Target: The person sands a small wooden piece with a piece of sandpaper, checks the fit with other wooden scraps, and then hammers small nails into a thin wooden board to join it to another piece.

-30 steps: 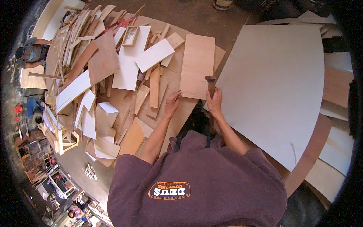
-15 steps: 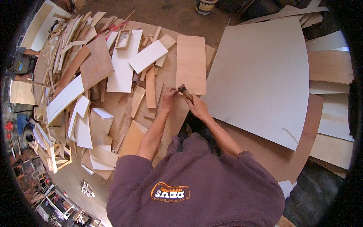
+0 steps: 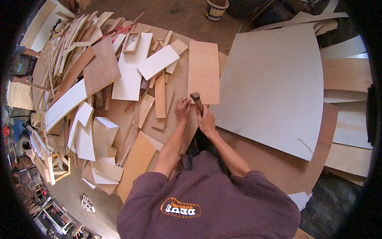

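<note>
A hammer (image 3: 195, 96) is held in my right hand (image 3: 205, 120), its head over the near edge of a pale plywood rectangle (image 3: 203, 67). Just left of the hammer, my left hand (image 3: 183, 111) has its fingertips pinched at that board's near left corner; whatever they hold is too small to make out. The board lies on a large plywood sheet (image 3: 221, 61) among many offcuts.
Wood and white offcuts (image 3: 89, 71) pile across the left, with a small wooden box (image 3: 131, 42) among them. A large white panel (image 3: 270, 89) fills the right. Beyond are a bucket (image 3: 217, 10) and, at far left, another person's arm (image 3: 31, 51).
My right hand and the hammer have moved left toward my left hand, and the hammer's head has come down from over the board to its near edge.
</note>
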{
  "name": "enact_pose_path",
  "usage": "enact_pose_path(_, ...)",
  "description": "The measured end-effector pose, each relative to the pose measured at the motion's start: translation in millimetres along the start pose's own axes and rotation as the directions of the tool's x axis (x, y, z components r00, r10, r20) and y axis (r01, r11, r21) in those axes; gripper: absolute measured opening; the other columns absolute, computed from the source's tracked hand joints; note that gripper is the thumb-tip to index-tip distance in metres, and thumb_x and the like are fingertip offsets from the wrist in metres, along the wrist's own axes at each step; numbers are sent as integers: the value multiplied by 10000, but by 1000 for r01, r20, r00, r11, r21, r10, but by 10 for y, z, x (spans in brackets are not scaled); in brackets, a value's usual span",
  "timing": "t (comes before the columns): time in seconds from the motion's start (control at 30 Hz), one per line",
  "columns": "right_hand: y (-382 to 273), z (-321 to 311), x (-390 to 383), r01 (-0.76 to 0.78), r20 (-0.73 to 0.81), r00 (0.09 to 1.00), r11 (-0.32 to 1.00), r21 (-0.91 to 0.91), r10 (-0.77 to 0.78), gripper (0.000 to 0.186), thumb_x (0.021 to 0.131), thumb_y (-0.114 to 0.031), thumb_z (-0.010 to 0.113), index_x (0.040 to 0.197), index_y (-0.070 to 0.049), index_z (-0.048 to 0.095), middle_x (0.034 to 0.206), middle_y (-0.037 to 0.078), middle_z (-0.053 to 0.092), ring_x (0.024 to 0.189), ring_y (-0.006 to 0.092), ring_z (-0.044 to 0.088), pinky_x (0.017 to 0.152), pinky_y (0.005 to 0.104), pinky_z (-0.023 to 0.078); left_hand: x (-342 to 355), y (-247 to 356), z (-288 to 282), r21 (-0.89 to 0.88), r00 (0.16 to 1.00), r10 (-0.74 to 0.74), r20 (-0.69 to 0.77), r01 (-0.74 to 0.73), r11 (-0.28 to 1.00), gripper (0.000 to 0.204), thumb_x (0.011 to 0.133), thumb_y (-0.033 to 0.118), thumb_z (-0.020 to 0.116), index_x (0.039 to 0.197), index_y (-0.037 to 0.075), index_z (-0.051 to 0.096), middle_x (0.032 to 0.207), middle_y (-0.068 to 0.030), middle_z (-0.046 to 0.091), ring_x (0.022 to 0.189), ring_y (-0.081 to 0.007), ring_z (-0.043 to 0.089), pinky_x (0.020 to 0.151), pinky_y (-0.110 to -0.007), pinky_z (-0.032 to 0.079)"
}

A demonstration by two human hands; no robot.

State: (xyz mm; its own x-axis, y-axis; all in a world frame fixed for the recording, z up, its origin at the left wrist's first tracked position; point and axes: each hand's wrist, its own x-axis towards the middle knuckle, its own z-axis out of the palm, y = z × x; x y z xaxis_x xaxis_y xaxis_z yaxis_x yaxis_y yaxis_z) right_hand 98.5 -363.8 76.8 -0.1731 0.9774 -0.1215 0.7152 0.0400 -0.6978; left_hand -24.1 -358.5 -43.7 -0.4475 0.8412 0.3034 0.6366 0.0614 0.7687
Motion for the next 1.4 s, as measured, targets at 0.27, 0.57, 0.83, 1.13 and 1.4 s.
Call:
enact_pose_path(0.27,28,16,11,16,59,998,999,-34,-14,359,975,-352,525,1061,-4,498,826,289,623,822,509,584,676,559,450,-21,-18,44,32,1000,26,-1,-26,999,130,801,89,685,924,67,650,1012,-71,651,1005,-293,591,855,-391,492)
enact_pose_path(0.57,37,33,1,34,-14,999,999,41,-33,346,979,-343,516,1083,-14,484,845,277,620,810,505,582,676,562,445,48,47,22,60,995,89,-36,-87,994,101,812,88,667,910,81,638,1013,-60,642,971,-299,580,844,-400,484)
enact_pose_path(0.83,113,17,54,72,37,997,991,-109,-68,319,961,-318,552,1079,-28,495,817,263,625,791,493,594,669,551,460,-1,-56,85,69,992,128,-16,-127,990,128,804,64,662,929,79,636,1025,-58,636,972,-297,573,850,-403,479)
enact_pose_path(1.13,79,18,-56,62,-6,998,991,-120,-63,290,948,-257,565,1129,-42,494,895,251,636,816,461,616,675,543,474,-5,53,5,81,991,133,8,-133,988,162,794,43,655,951,85,645,1044,-56,634,975,-300,574,856,-408,481)
enact_pose_path(1.4,78,57,-69,63,-46,997,997,-48,-65,314,961,-296,560,1129,-39,496,872,254,648,801,465,620,652,532,485,5,5,19,106,991,132,22,-133,985,178,802,84,663,978,86,636,1028,-60,630,975,-298,574,858,-415,480)
